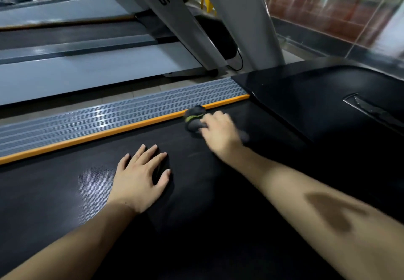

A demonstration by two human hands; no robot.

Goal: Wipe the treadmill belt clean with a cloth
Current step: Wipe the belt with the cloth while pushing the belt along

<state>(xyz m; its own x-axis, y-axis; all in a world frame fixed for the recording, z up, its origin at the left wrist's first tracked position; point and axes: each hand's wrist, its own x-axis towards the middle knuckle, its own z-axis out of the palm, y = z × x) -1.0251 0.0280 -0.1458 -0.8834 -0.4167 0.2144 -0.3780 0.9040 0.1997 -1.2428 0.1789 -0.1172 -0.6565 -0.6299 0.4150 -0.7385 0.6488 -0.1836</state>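
Right hand (pixel 220 133) grips a bunched cloth (pixel 194 120), fingers curled over it and pressing it down on the treadmill belt (pixel 196 203). That cloth is a soft, dark grey wad with a streak of lime green through it, rounded and crumpled in shape, and slightly blurred. It sits at the far left part of the belt, touching or just beside the orange edge strip (pixel 122 130), near the front of the deck.

Dark and matte, the belt shows a fine woven, dimpled texture where light catches it beside the left hand (pixel 140 179). Smooth and narrow, the orange strip runs as a straight line along the belt's side. Beyond it lies a grey side rail (pixel 109 113) with long parallel ribs and a dull metallic sheen. A glossy black motor cover (pixel 317 96), broad and gently curved, closes off the belt's front end. Pale grey uprights (pixel 247 23) rise behind it.

Left hand lies flat on the belt, palm down, fingers straight and slightly spread, holding nothing. Its forearm comes in from the lower left. The right arm stretches out nearly straight from the lower right, wrist bent a little towards the cloth.
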